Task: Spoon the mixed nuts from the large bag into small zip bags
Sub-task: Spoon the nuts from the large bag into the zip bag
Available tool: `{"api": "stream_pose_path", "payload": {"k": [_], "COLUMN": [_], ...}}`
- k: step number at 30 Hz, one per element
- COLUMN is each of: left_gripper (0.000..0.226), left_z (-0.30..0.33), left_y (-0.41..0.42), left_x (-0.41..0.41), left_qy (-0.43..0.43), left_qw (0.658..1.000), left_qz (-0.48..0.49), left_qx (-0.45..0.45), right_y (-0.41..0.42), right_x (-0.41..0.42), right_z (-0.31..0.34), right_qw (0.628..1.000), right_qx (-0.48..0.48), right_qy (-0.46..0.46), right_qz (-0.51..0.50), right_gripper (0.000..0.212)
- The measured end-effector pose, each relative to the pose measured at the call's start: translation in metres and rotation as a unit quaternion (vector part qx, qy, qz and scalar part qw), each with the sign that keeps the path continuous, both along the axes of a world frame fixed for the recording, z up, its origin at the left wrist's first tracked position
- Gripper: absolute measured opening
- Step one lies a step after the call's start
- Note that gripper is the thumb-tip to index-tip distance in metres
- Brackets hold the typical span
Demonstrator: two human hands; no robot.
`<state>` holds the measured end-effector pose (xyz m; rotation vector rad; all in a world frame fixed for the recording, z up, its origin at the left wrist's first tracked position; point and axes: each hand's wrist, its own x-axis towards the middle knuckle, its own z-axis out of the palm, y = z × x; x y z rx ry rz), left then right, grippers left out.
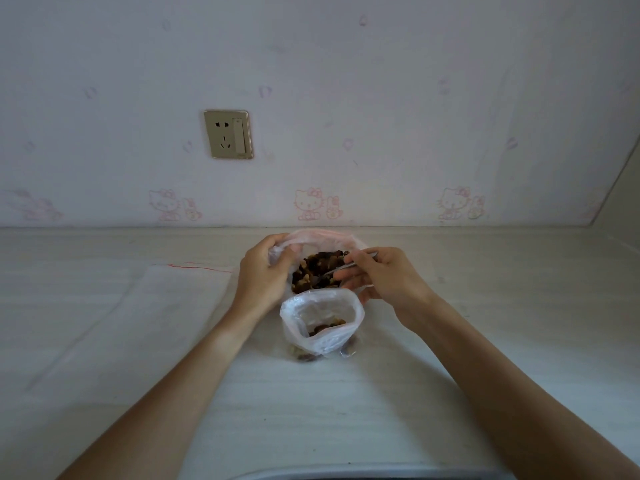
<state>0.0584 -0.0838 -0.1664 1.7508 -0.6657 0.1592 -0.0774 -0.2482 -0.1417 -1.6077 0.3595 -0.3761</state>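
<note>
Right hand [384,275] holds spoon [341,266] slanting left-down into large bag [322,237].

No words, brand names or numbers can be read anywhere; the wall socket [228,134] shows only its pin holes and a blank switch, with no lettering legible. The wallpaper [381,81] carries pale pink cartoon-cat figures [309,203] in a row just above the counter's far edge; they bear no readable text.
</note>
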Motion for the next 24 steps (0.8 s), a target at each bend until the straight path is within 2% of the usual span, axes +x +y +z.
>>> {"api": "stream_pose_path", "payload": {"k": [19, 24], "left_gripper": [0.020, 0.039], "left_z": [0.015, 0.018], "left_y": [0.007, 0.014], "left_x": [-0.011, -0.011], "left_qy": [0.039, 0.042], "left_qw": [0.999, 0.998], "left_qz": [0.001, 0.004], "left_qx": [-0.014, 0.046], "right_y": [-0.013, -0.017], "right_x": [-0.003, -0.007], "right_z": [0.004, 0.011], "right_qw": [0.993, 0.992], "right_qx": [0.114, 0.117], "right_qy": [0.004, -0.029], "right_qz": [-0.033, -0.048], "right_gripper": [0.029, 0.027]}}
